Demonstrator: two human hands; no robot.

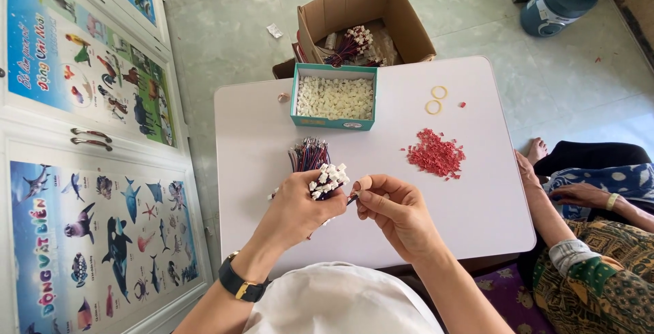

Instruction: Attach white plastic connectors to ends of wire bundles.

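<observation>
Wires [310, 155] with small white plugs [328, 178] on their ends sit bunched in the left hand [300, 204], whose fingers are curled tight around the bundle just above the pale table [477, 191]. The right hand [395, 211] is beside it, thumb and forefinger pinched together on what looks like a single dark wire end, though the piece is too small to make out clearly. The bundle looks light and floppy, the strands thin and likely to splay or slip out one by one, so I judge the firmest hold is around the middle of the bunch, just below the hard plugs. The strands are dark red and black, fanning up past the fist.

Further out on the table lie a heap of small red bits [436, 153], a teal box of white pieces [334, 99] and two yellow rubber bands [436, 99]. Beyond the far edge stands an open cardboard box [402, 20] holding more wires.
</observation>
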